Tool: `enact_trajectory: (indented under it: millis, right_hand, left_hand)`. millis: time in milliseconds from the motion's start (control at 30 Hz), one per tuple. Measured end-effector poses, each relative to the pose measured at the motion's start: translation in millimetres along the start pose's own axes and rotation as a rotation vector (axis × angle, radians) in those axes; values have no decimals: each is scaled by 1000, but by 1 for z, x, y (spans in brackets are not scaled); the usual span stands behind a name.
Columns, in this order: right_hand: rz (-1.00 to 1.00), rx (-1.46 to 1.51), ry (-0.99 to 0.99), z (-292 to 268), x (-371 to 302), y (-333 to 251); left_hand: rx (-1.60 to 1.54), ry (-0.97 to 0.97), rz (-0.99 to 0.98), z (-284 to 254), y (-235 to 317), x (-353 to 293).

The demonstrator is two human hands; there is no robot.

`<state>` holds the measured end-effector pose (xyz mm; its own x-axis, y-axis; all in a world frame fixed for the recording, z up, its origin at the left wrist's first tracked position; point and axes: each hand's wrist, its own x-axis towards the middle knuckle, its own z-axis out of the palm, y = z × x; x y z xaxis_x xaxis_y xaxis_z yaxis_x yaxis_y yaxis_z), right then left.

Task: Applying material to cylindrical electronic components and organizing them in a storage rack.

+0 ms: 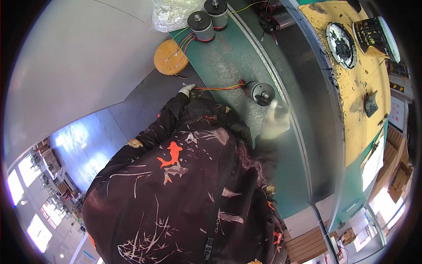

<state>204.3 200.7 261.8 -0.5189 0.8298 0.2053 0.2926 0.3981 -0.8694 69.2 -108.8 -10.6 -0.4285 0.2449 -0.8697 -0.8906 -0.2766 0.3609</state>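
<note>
- Motor [263, 93] sits on green counter [228, 57], right of frame centre.
- Left hand [187, 89], centre: fingers narrow, seemingly holding leads [220, 88].
- Right hand [275, 121] blurred, just below motor; can't tell fingers' state.
- Step, probably: drawing leads out straight. Next move calls for a steadied motor.

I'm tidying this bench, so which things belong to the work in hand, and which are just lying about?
In hand:
- grey cylindrical motor, beside the blurred right hand
- its red and yellow leads, held by the left hand
- probably related: two similar motors

Apparently lying about:
- black-smeared round lid
- tipped black can
</note>
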Motion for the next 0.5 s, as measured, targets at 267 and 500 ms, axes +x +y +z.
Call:
enact_trajectory:
  millis: [267,500]
  right_hand:
    - [-15,-78,-8,-2,-1,-3]
    - [0,-53,-6,-3,-4,-1]
  left_hand:
    - [26,-31,13,-11,-2,6]
    - [32,-53,-7,-9,0,4]
